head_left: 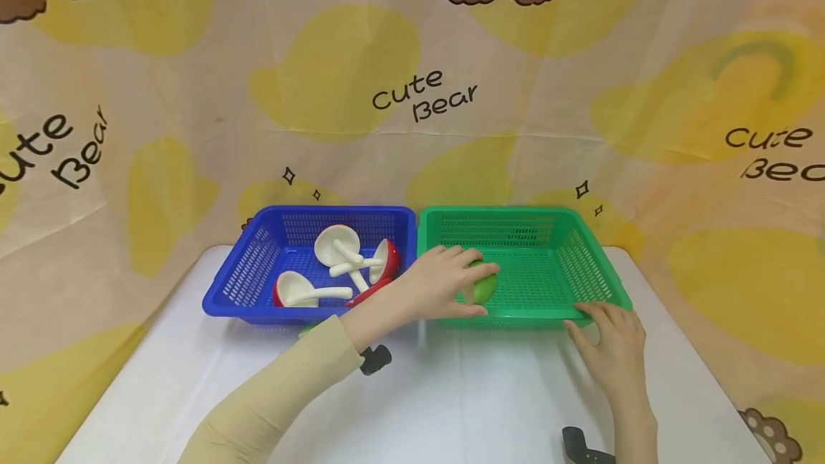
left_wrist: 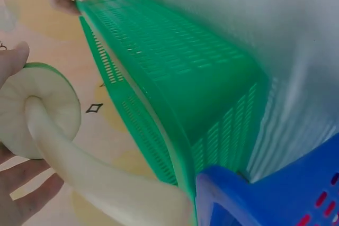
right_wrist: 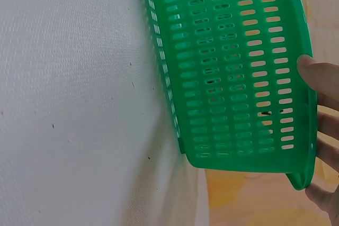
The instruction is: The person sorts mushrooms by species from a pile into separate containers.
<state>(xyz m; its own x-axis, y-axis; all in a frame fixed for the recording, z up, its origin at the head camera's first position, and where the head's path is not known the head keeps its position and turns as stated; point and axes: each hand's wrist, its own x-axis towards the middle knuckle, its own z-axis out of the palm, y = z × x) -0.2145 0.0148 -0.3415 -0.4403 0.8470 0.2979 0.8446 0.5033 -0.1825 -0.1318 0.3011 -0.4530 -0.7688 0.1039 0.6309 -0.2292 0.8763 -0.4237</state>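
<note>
Fingers of the left hand (head_left: 445, 285) curl round a green-backed spoon (head_left: 482, 286) and hold it just inside the front left corner of the green basket (head_left: 583, 263); in the left wrist view the spoon (left_wrist: 39, 112) shows a round, cream-coloured bowl and a smooth, thick cream handle running down toward the blue basket's corner (left_wrist: 275, 197). The right hand (head_left: 611, 349) rests on the white desk (head_left: 451, 407) with its fingertips pinching the green basket's front right rim, thumb and fingers on either side of the edge in the right wrist view (right_wrist: 318, 78). Both baskets are rectangular moulded plastic with slotted walls and floors, standing side by side and touching at the desk's back edge. The blue basket (head_left: 238, 281) holds several ladle-like spoons (head_left: 341, 263), cream inside and red on the back, lying crossed over one another. The desk's surface looks finely woven. Behind hangs a creased cloth printed with yellow shapes and brown bears (head_left: 193, 92).
</note>
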